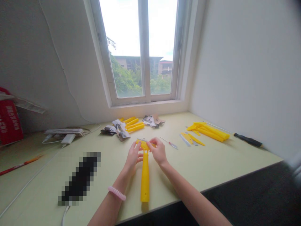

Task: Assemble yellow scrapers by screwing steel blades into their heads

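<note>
From afar I see a yellow scraper (pixel 145 166) over the pale table (pixel 199 169) near its front edge, my left hand (pixel 133 153) and right hand (pixel 159 151) pinching its head, probably light, stiff, slightly slippery plastic, best gripped around the handle

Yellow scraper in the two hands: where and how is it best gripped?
Likely the middle of the handle, from the near side: long and straight, it points toward the near table edge, lower part free, while left hand and right hand hold the head.
</note>
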### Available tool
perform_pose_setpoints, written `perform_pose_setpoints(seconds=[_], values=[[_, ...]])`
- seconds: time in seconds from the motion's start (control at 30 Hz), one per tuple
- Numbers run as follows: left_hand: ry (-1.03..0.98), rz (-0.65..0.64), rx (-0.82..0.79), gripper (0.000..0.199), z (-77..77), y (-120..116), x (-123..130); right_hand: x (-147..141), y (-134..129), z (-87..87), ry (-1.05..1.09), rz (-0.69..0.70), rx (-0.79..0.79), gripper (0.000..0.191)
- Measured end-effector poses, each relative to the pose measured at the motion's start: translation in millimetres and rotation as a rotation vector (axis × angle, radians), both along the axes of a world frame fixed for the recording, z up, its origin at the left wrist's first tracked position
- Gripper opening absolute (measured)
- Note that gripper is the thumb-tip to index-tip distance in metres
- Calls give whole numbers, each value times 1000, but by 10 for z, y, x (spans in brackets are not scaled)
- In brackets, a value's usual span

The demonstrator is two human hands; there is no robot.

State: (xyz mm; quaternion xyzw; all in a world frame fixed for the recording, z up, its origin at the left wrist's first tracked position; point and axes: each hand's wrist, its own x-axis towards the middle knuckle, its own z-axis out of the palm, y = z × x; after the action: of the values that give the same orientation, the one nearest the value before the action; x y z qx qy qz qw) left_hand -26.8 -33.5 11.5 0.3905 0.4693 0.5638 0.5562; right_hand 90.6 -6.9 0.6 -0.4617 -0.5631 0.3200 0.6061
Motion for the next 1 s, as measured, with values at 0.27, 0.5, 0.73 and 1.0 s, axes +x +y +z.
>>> perform_pose_setpoints(seconds=[0.27, 0.5, 0.73, 1.0], values=[[23, -169, 32, 54, -8, -70, 174, 0, -64, 51, -14, -31, 15, 21], [64, -162, 175, 29, -87, -15, 163, -13, -36, 19, 38, 17, -26, 21], [-4, -202, 161, 22, -80, -8, 164, 6, -14, 59, 211, 129, -149, 28], [-5, -218, 172, 24, -54, -35, 152, 75, 22, 110, 242, 355, -342, 23]])
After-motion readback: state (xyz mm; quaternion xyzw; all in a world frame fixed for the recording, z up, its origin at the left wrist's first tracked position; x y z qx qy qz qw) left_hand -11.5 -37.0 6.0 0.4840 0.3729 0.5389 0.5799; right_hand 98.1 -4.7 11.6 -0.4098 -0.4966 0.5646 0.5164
